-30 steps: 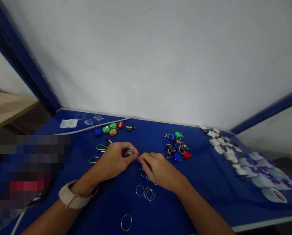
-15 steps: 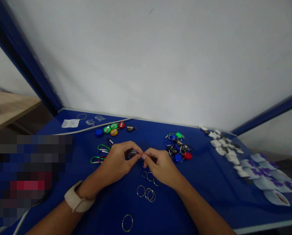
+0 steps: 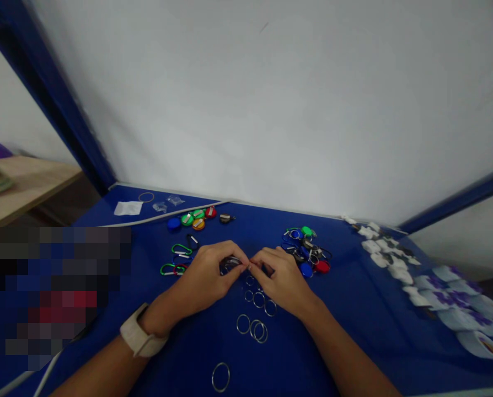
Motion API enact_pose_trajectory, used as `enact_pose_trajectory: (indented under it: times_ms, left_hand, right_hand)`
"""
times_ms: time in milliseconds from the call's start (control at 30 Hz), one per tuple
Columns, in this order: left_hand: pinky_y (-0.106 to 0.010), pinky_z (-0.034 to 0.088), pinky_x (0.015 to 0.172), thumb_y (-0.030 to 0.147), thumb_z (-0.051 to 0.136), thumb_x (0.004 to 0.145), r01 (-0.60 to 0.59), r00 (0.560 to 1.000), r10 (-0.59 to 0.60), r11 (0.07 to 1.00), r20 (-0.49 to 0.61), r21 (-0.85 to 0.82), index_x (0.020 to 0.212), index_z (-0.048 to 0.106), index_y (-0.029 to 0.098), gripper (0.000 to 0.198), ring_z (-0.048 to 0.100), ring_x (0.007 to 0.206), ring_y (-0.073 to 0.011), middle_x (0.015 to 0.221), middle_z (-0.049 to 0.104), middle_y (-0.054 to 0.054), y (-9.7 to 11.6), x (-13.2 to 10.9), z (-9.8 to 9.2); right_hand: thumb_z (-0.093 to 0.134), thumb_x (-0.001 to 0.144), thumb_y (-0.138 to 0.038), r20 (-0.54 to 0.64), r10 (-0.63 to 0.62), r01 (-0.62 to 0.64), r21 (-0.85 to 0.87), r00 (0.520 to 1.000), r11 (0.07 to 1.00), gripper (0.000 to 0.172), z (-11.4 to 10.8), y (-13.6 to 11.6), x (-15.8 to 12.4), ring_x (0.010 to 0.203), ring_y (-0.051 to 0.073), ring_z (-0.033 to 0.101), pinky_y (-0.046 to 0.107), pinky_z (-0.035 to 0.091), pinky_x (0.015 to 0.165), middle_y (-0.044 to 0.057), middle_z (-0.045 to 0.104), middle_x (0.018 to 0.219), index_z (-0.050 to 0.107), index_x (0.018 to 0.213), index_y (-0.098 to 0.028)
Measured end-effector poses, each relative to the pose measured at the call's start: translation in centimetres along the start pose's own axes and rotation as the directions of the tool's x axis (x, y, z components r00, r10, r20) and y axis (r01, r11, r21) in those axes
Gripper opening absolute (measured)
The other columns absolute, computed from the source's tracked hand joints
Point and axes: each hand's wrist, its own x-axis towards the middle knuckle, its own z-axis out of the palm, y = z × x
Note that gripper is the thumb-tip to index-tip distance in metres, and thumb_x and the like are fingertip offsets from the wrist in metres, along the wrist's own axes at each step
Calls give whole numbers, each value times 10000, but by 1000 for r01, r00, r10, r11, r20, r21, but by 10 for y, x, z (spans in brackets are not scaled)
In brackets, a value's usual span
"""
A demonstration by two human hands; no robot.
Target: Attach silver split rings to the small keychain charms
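Observation:
My left hand [image 3: 211,273] and my right hand [image 3: 285,281] meet fingertip to fingertip over the blue table, both closed in a pinch. Whatever sits between the fingertips is too small to make out. Shiny metal shows through the gap between my left thumb and forefinger [image 3: 230,264]; I cannot tell whether it is held or lies behind. Several metal split rings [image 3: 258,300] lie just below my right hand, and a larger ring [image 3: 220,377] is nearer to me. Carabiner clips [image 3: 182,250] in green, black and red lie left of my left hand, partly covered by it.
Round badge reels [image 3: 187,219] in several colours sit at the back left, beside a white cable [image 3: 164,214]. A pile of reels with clips and rings [image 3: 306,251] lies right of my hands. White pieces [image 3: 379,251] and purple-patterned rolls [image 3: 440,298] line the right side.
The whole view has shifted slightly, so things appear a little further right. Both hands keep their pinch, fingertips still together.

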Motion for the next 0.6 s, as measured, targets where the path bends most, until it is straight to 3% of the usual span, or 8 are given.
enact_pose_trajectory:
  times_ms: [67,167,233,333,400,500,600]
  left_hand:
    - [-292,493,789,165,598,890,-14,1000,14,1000,-25,14,856,686,188,97,655,829,-167,877,714,-32,0,1,0]
    - [-287,487,785,150,602,886,-26,999,27,1000,-40,18,859,682,187,93,652,828,-162,878,709,-28,1,1,1]
    - [-282,482,774,141,603,886,-38,999,39,999,-20,16,866,680,187,93,649,819,-156,877,704,-25,1,0,2]
    - [-280,477,775,132,602,886,-51,999,51,998,-17,26,867,674,188,93,646,824,-157,880,699,-24,-1,-1,4]
    - [-283,477,782,128,600,886,-47,998,48,998,-34,36,864,671,189,96,644,829,-159,880,697,-25,-3,-1,4]
    - [-288,477,785,125,590,888,-32,998,34,998,-51,45,870,672,188,105,641,829,-163,876,695,-27,-4,-1,3]
    - [-285,474,784,123,587,888,-34,998,36,999,-54,39,869,668,185,103,640,825,-159,874,693,-26,-2,-1,2]
  right_hand:
    - [595,908,-252,-33,84,-82,34,996,996,253,1,-1,0,583,124,510,304,383,720,-20,609,637,592,663,-191]
    - [593,901,-336,-59,277,-261,194,959,946,373,4,0,1,490,116,449,264,331,540,-34,511,509,521,562,-196]
    - [576,905,-353,-46,331,-311,240,943,920,385,7,2,1,465,117,422,262,295,482,-34,475,483,516,557,-200]
    - [616,870,-267,-82,204,-190,153,976,970,100,10,7,1,575,141,501,276,385,575,-1,616,679,671,862,-183]
    - [647,849,-213,-127,58,-50,63,990,997,198,10,8,1,702,169,552,312,421,695,36,665,851,668,1044,-189]
    - [623,892,-212,-155,-92,87,-38,984,995,58,8,7,0,795,197,575,354,392,774,49,672,848,666,856,-199]
    - [611,903,-226,-193,-64,60,-28,979,998,229,6,3,0,703,178,554,357,377,759,16,627,688,598,676,-198]
